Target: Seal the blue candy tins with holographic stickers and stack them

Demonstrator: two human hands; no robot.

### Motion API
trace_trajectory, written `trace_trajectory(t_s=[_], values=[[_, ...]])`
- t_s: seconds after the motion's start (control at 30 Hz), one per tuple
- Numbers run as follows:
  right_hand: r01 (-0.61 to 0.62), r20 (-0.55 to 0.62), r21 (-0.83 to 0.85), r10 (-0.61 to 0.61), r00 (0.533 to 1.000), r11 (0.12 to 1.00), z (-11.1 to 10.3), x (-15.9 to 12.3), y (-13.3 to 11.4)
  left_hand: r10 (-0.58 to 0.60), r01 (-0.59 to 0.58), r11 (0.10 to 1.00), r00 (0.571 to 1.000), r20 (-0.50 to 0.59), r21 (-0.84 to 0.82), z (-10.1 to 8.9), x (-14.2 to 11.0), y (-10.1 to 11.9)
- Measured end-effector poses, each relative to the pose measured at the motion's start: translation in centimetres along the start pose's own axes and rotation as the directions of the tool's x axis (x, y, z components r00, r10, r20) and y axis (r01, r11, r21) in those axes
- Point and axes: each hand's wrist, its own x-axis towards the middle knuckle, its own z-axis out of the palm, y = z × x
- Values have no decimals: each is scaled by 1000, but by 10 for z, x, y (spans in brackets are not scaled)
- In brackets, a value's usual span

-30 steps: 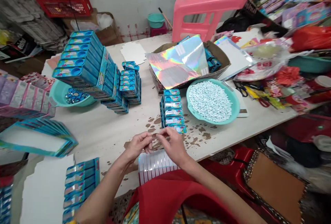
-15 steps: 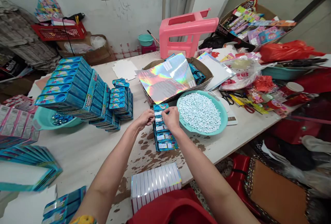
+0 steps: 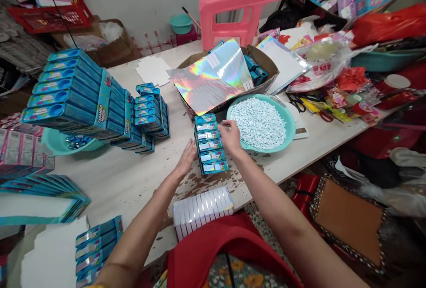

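A row of several small blue candy boxes [image 3: 211, 144] stands packed together on the table, silvery patches showing on their tops. My left hand [image 3: 187, 158] is at the row's left side, fingers stretched out and nothing held in it. On the other side, my right hand [image 3: 230, 136] rests by the upper right edge with fingers loosely bent and apart; whether it touches the boxes is hard to tell. Right of that hand sits a turquoise basin [image 3: 290, 135] of small pale blue pieces [image 3: 258, 124]. Nearer my body lies a block of shiny white strips [image 3: 203, 208].
Tall stacks of blue boxes [image 3: 73, 97] rise at the left, beside another turquoise basin [image 3: 49, 141]. Behind the row is a cardboard box [image 3: 271, 68] topped with a holographic sheet [image 3: 209, 75]. A pink stool [image 3: 229, 8], scissors [image 3: 295, 103] and assorted packets lie farther back and right.
My hands have parted from the top of the upper boxes, where their fingers were pinched, and now flank the row. The camera view has shifted downward.
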Motion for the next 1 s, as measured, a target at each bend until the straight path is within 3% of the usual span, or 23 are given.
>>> trace_trajectory(t_s=[0.1, 0.2, 0.27, 0.37, 0.47, 0.57, 0.63, 0.7, 0.77, 0.8, 0.87, 1.0], values=[[18, 56, 33, -20, 998, 999, -44, -65, 35, -108, 109, 982, 994, -15, 157, -5, -36, -44], [-222, 157, -162, 247, 956, 961, -76, -145, 95, -194, 122, 912, 970, 150, 392, 9, -70, -90], [-338, 210, -285, 403, 891, 897, -83, -184, 133, -190, 60, 864, 958, 213, 500, 26, -85, -108], [-365, 327, -268, 440, 836, 892, -79, -205, 164, -178, 16, 835, 954, 242, 549, 44, -91, -112], [-452, 447, -22, 413, 794, 892, -78, -202, 161, -201, 1, 847, 927, 318, 532, 47, -89, -100], [-520, 560, 146, 363, 744, 841, -90, -197, 146, -224, -19, 832, 903, 367, 555, 45, -99, -86], [-601, 644, 173, 372, 668, 780, -103, -196, 138, -159, -62, 834, 924, 347, 548, 48, -119, -82], [-702, 719, 151, 410, 561, 696, -115, -195, 131, -63, -127, 840, 943, 327, 528, 55, -146, -82], [-755, 773, 126, 413, 482, 644, -125, -194, 124, 5, -197, 833, 937, 349, 517, 64, -174, -83], [-759, 793, 131, 393, 467, 638, -129, -194, 121, 34, -232, 826, 930, 366, 514, 67, -187, -83], [-746, 811, 172, 338, 478, 643, -136, -196, 115, 86, -261, 797, 942, 326, 544, 72, -203, -80], [-660, 804, 182, 276, 526, 729, -153, -202, 114, 70, -75, 775, 997, 32, 628, 73, -199, -66]])
